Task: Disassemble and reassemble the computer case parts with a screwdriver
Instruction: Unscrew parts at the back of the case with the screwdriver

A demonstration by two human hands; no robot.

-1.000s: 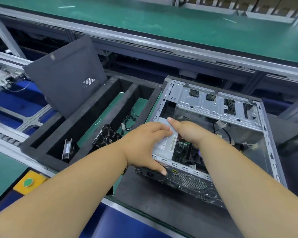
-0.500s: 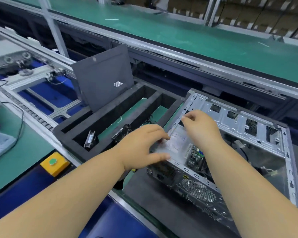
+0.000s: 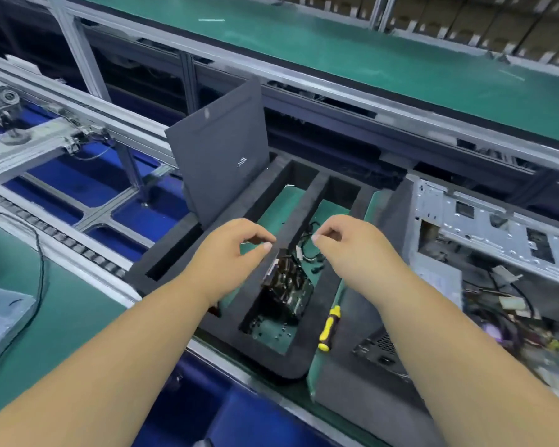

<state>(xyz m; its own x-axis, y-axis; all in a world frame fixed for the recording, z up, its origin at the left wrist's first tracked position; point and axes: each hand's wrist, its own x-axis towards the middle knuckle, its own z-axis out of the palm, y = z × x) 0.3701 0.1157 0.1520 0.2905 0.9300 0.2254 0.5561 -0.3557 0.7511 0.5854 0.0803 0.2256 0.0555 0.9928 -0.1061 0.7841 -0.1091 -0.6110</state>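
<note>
1. Bare fingers loosely curled, our left hand [image 3: 229,253] hovers over the black foam tray [image 3: 299,366]; its grip holds nothing we can make out, thumb and forefinger near each other but apart.
2. Our right hand [image 3: 352,246] hangs beside it over the tray's right-hand compartment, grip likewise loosely curled; whether something tiny sits between the fingertips we cannot tell.
3. Between and just below the two hands, a dark component with a circuit board [image 3: 288,285] leans tilted in the tray's middle compartment, and a tangle of black cables [image 3: 307,250] lies just beyond it.
4. Small dark screws [image 3: 271,333] are scattered on the green floor of that compartment, at its near end.
5. Our yellow-and-black screwdriver [image 3: 329,327] lies untouched on the near right edge of the tray, just beside the dark mat under the case.
6. To the right stands the opened computer case [image 3: 484,221], its silver metal frame exposed and loose wires [image 3: 510,301] visible inside, well apart from both hands.
7. A dark grey side panel [image 3: 220,166] stands tilted in the far left slot of the tray.
8. All of this rests on the green tabletop [image 3: 62,317] of a conveyor line, with aluminium rails [image 3: 78,108] running behind.
</note>
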